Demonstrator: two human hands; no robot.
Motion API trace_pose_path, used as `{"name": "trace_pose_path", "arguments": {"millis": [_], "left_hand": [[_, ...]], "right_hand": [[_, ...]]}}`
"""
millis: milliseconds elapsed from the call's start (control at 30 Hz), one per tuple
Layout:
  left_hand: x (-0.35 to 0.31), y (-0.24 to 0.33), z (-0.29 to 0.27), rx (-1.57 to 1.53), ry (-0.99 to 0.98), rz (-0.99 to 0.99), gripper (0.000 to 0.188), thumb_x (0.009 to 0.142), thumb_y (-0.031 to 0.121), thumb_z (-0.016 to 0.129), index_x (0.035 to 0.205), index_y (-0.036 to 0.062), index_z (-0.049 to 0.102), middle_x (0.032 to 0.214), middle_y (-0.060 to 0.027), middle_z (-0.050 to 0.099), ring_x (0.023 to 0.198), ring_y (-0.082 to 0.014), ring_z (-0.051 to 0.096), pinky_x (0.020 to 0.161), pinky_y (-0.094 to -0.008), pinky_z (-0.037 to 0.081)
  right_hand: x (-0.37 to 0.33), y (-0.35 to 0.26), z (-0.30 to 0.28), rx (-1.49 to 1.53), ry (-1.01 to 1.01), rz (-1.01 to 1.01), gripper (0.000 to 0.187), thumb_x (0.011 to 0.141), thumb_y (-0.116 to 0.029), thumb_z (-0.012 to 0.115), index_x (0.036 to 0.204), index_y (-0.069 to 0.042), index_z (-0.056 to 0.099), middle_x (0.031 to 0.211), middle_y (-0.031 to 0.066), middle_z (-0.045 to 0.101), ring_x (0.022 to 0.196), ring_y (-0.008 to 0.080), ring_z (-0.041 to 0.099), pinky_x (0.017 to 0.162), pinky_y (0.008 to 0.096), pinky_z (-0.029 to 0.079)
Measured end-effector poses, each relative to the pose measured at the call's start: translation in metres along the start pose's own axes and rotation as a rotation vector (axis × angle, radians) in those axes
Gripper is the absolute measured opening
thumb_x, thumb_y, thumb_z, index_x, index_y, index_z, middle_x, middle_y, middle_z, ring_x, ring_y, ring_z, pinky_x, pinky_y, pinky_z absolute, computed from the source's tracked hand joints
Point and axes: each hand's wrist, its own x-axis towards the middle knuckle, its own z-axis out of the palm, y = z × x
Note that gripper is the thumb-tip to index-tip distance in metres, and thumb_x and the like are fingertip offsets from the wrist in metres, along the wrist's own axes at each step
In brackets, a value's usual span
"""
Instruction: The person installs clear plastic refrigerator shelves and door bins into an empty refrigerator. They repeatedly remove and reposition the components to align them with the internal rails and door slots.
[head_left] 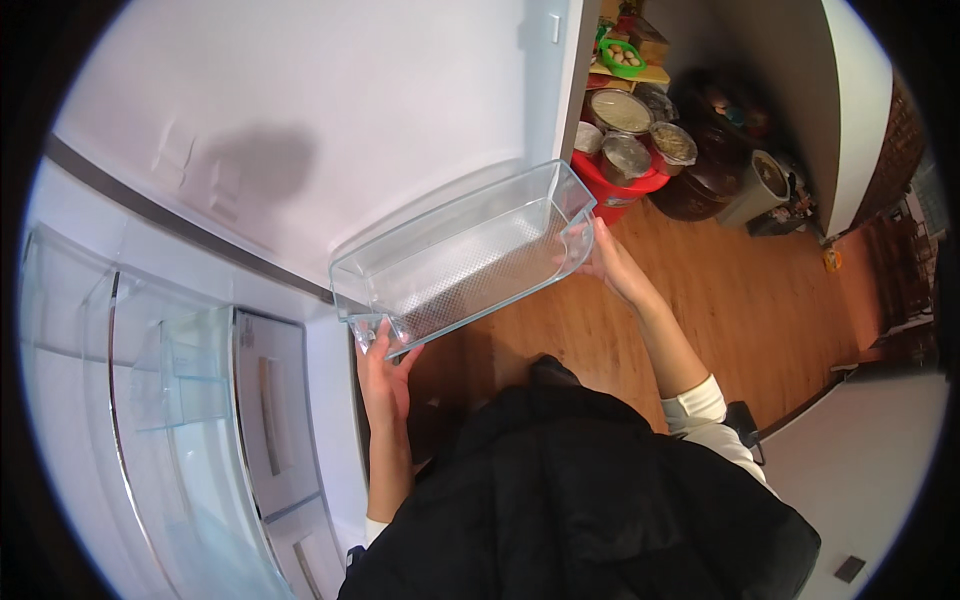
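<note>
Clear, hard plastic forms the long bin, held aloft at a tilt between two hands, near the white inner face of the open fridge door. The left hand grips its left end, thumb up against the near corner; the right hand cups the right end, with some fingers showing blurred through the wall. Whether the bin touches the door, I cannot tell.

It should be light for its length and stiff, probably slick on the smooth sides and liable to crack if knocked, so the two short ends look like the sound places to hold. Its patterned base shows plainly between the walls.

On the near left, the fridge holds clear shelves and drawers. At the far right, bowls stand on a red tub, some seemingly covered in film; one has pale stuff inside, too vague to name. Beyond them, a green basket carries eggs.
</note>
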Motion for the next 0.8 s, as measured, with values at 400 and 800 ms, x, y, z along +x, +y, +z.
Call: {"name": "trace_pose_path", "arguments": {"millis": [400,800], "left_hand": [[-0.004,-0.002,0.023,0.074,0.157,-0.044,0.083,0.086,0.054,0.051,0.143,0.0066,0.013,0.140,-0.0230,0.027,0.107,-0.0332,0.047,0.086,-0.0457,0.046],[0.000,0.002,0.022,0.093,0.166,-0.103,0.087,0.085,0.047,0.052,0.143,0.0046,0.002,0.142,-0.0253,0.024,0.097,-0.0339,0.053,0.083,-0.0438,0.047]], "right_hand": [[0.036,-0.022,-0.025,-0.100,-0.182,0.093,0.077,0.088,-0.064,0.033,0.129,0.001,0.033,0.116,0.0157,0.048,0.086,0.0224,0.060,0.072,0.0315,0.053],[0.040,-0.016,-0.024,-0.184,-0.118,0.066,0.076,0.086,-0.066,0.031,0.120,0.001,0.037,0.104,0.0158,0.051,0.076,0.0221,0.061,0.058,0.0289,0.052]]}}
